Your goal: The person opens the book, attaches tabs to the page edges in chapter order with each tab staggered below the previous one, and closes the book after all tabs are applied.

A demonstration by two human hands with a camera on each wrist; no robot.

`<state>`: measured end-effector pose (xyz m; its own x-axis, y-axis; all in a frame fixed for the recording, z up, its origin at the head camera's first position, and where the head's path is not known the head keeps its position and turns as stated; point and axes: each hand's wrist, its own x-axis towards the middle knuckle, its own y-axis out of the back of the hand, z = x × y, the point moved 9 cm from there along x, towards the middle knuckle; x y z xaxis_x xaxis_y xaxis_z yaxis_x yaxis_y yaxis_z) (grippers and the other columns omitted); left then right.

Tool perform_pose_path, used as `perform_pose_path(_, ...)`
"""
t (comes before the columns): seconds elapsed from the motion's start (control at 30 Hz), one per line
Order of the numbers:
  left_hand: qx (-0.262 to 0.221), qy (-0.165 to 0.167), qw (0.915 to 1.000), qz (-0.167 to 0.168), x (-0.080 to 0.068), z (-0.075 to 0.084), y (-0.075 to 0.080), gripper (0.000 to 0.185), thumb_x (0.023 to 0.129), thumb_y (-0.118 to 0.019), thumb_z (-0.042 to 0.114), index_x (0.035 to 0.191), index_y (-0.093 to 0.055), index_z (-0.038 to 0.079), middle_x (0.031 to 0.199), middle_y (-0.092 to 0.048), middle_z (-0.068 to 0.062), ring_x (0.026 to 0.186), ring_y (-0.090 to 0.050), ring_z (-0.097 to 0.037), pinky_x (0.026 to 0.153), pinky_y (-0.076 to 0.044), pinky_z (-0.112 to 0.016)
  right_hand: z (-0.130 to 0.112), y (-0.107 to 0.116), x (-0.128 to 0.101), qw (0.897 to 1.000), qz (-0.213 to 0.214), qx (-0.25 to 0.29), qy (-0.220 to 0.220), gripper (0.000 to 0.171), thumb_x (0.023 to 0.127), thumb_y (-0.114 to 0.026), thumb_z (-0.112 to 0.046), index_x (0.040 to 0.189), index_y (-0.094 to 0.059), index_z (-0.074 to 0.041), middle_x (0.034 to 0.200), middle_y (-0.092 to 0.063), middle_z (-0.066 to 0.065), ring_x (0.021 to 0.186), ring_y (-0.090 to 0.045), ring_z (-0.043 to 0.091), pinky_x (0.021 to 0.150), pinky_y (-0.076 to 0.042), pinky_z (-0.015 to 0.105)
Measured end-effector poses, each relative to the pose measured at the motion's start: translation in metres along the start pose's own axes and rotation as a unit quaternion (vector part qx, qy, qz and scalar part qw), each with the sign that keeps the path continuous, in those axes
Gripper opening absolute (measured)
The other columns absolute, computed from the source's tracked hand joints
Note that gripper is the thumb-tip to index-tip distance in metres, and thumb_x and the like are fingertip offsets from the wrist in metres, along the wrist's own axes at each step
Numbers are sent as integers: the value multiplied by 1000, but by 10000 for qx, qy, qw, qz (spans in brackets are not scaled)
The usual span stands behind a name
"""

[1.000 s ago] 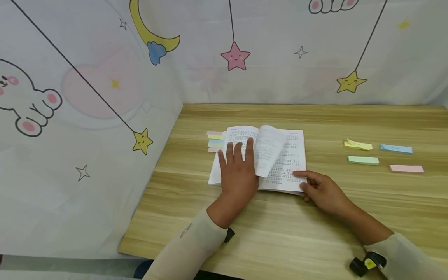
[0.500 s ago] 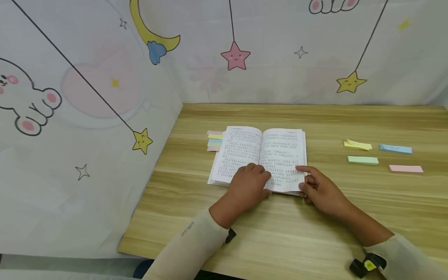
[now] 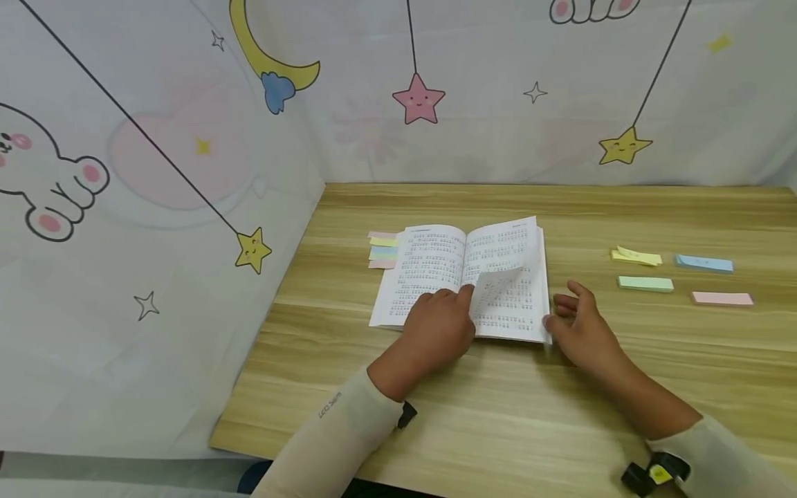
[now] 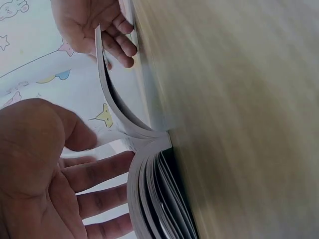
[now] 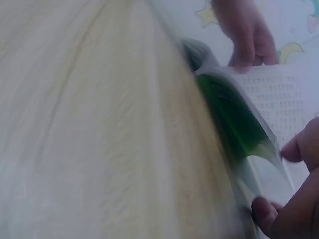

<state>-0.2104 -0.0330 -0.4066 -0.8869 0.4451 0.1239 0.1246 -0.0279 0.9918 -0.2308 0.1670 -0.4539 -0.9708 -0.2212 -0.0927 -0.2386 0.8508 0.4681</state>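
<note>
The open book [image 3: 463, 280] lies mid-table, and its right-hand page [image 3: 501, 283], flat a moment ago, now curls up toward the spine. The left hand [image 3: 438, 325] pinches that corner; the right hand [image 3: 575, 325] has slid off, fingers loose, holding nothing.

One open book [image 3: 461, 277], two hands, four sticky-note pads [image 3: 645, 283] right, four tabs [image 3: 382, 249] left.
</note>
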Motion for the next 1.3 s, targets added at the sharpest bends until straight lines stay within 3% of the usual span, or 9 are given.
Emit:
perform_pose_path(0.13, 35, 35, 9994, 338, 0, -2, 5, 53, 100, -60, 26, 145, -49, 0, 83, -72, -2, 92, -71, -17, 74, -54, -35, 7, -10, 3, 9918, -670, 882, -636, 82, 103, -59, -18, 159, -5, 7, 118, -67, 27, 98, -68, 34, 87, -51, 33)
perform_pose_path(0.2, 57, 11, 9991, 413, 0, -2, 6, 54, 102, -58, 29, 146, -47, 0, 78, -70, -2, 84, -71, -18, 73, -53, -36, 9, -17, 2, 9824, -1035, 1373, -732, 76, 102, -61, -13, 157, -15, 9, 109, -72, 18, 82, -69, 27, 79, -54, 30)
perform_pose_path(0.33, -5, 41, 9995, 306, 1, -2, 4, 56, 104, -57, 37, 146, -49, 2, 74, -67, -2, 79, -70, -19, 75, -53, -37, 10, -25, 0, 9729, -1316, 1784, -665, 59, 100, -65, -8, 147, -36, 12, 105, -74, 11, 76, -67, 20, 71, -58, 33)
perform_pose_path(0.57, -237, 56, 9988, -427, 2, 1, -5, 64, 96, -57, 65, 134, -57, 13, 85, -71, 3, 98, -67, -19, 93, -48, -39, 5, -26, 7, 9889, -766, 1194, -453, 49, 96, -73, -17, 133, -53, 8, 92, -73, 12, 70, -65, 20, 63, -55, 31)
perform_pose_path(0.7, -103, -8, 9993, -371, 2, 2, -5, 48, 104, -52, 50, 129, -61, 11, 88, -72, 2, 102, -67, -18, 91, -50, -38, 2, -27, 7, 9870, -806, 1316, -455, 48, 101, -67, -17, 138, -50, 9, 99, -73, 13, 71, -65, 22, 65, -56, 33)
perform_pose_path(0.83, -148, 37, 9995, -294, 2, 0, -5, 41, 108, -42, 34, 133, -61, 8, 93, -74, -1, 109, -67, -17, 91, -51, -38, 1, -25, 4, 9790, -1020, 1699, -472, 49, 102, -57, -4, 146, -41, 11, 106, -73, 18, 73, -66, 25, 67, -58, 36)
perform_pose_path(1.07, -293, 40, 9979, -569, 2, 0, -8, 50, 97, -56, 63, 112, -64, 17, 71, -60, 7, 93, -63, -17, 91, -46, -38, 0, -24, 6, 9897, -835, 1085, -429, 48, 98, -70, -15, 136, -53, 9, 88, -73, 13, 67, -66, 21, 62, -54, 30)
perform_pose_path(1.17, -229, -35, 9983, -543, 2, 1, -8, 46, 94, -63, 63, 105, -64, 19, 71, -59, 8, 91, -62, -16, 91, -46, -38, 0, -25, 7, 9908, -754, 1016, -481, 47, 99, -70, -21, 133, -56, 7, 88, -73, 13, 69, -66, 21, 62, -54, 31)
perform_pose_path(1.3, -224, -77, 9983, -539, 1, 1, -7, 36, 99, -61, 54, 107, -66, 19, 76, -64, 8, 103, -64, -17, 95, -47, -39, 2, -25, 7, 9863, -791, 1319, -597, 44, 103, -65, -25, 132, -55, 7, 88, -71, 16, 70, -66, 22, 64, -56, 33)
